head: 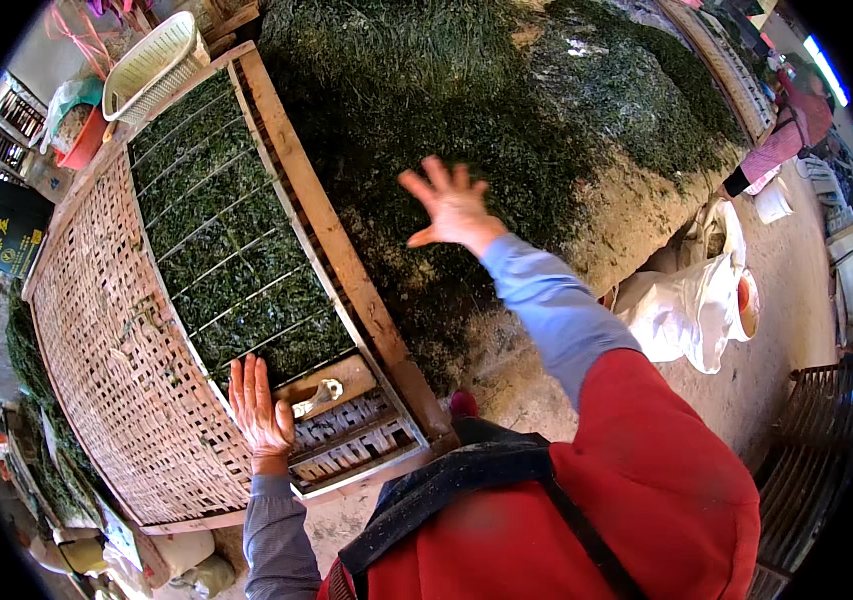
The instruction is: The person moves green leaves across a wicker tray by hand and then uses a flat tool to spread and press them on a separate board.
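My left hand (258, 412) lies flat at the near left edge of a thin metal frame (194, 352), fingers extended and nothing gripped. Thin crossbars divide the frame into strips, and dark green seaweed (209, 195) fills most of them. Beneath it is a woven bamboo mat (111, 345) in a wooden surround. By my left thumb, a small whitish object (318, 399) of unclear kind sits on a wooden strip (351, 375). My right hand (449, 206), slightly blurred, is spread in front of a large heap of loose seaweed (396, 90); it holds nothing.
A wooden beam (321, 217) separates frame from heap. Beyond the frame stand a pale plastic basket (153, 67) and a red tub (85, 142). White sacks (681, 307) and a bucket (747, 304) lie right. Another person (794, 127) bends at the far right.
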`<control>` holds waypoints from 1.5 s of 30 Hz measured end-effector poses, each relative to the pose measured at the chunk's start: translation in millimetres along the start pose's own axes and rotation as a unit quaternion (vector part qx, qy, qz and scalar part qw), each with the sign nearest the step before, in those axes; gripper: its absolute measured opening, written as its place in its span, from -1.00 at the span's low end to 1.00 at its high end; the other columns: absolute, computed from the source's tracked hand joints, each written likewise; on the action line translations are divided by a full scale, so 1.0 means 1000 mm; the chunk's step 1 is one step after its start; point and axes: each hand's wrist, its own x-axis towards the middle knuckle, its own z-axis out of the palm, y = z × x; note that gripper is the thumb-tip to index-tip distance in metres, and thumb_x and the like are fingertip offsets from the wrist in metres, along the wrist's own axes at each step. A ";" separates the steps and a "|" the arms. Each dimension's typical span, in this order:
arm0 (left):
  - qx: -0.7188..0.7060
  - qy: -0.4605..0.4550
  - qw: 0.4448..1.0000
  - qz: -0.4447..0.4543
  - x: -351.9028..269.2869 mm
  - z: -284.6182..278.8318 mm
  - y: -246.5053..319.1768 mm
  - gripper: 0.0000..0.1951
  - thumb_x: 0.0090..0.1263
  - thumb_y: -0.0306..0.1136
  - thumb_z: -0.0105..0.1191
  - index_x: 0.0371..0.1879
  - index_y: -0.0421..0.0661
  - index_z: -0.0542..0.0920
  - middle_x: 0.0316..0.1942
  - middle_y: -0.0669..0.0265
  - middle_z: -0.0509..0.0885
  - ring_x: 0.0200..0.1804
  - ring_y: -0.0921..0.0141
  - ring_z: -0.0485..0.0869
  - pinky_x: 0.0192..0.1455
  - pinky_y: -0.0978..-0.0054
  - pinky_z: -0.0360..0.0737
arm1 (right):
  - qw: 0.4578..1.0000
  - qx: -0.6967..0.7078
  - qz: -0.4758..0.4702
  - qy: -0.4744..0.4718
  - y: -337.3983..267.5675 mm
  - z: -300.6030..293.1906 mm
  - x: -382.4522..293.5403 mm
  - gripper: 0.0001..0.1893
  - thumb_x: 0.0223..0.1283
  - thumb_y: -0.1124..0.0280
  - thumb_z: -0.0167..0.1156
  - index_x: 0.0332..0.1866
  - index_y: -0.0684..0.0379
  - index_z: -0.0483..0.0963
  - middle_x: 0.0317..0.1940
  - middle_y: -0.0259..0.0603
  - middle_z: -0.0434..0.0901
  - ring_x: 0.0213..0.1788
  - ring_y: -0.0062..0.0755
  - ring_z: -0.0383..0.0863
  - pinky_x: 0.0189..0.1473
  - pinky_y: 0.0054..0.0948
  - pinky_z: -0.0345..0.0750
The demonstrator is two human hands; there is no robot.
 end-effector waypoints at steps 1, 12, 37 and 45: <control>0.003 -0.004 1.000 -0.002 0.000 -0.001 0.000 -0.33 0.42 0.11 -0.53 0.29 -0.15 0.27 0.32 0.13 0.30 0.41 0.08 0.13 0.39 0.10 0.02 | 0.998 -0.019 -0.036 -0.058 -0.017 0.002 0.011 0.12 -0.37 -0.25 0.41 0.42 -0.34 -0.05 0.46 -0.08 -0.28 0.39 0.40 -0.16 0.26 0.49 -0.08; 0.003 0.008 1.000 0.004 0.003 0.000 0.001 -0.34 0.43 0.11 -0.54 0.26 -0.16 0.32 0.28 0.11 0.33 0.38 0.05 0.17 0.37 0.08 0.07 | 0.991 0.021 -0.057 0.116 0.054 0.034 0.008 -0.56 -0.21 0.31 0.38 -0.07 -0.02 0.56 0.05 -0.26 0.49 -0.03 -0.19 0.52 -0.06 -0.28 0.55; -0.800 -0.314 0.433 -0.272 0.246 0.028 0.179 -0.47 0.45 0.21 -0.47 0.02 0.03 0.35 -0.51 0.36 0.48 -0.74 0.57 0.27 -0.65 0.61 0.30 | 0.737 0.661 -0.138 0.012 0.014 -0.105 0.008 -0.50 0.09 0.32 0.24 0.15 0.25 0.38 -0.06 -0.11 0.56 -0.06 -0.42 0.56 0.02 -0.36 0.52; -0.750 -0.303 0.532 -0.249 0.308 -0.008 0.146 -0.56 0.50 -0.04 -0.22 -0.13 -0.26 0.46 -0.71 0.57 0.32 -0.79 0.68 0.08 -0.73 0.69 0.07 | 0.957 0.183 0.226 -0.006 0.032 0.022 -0.074 0.07 -0.25 -0.01 0.46 0.42 -0.22 -0.04 0.44 0.06 -0.33 0.37 0.55 -0.25 0.19 0.46 0.08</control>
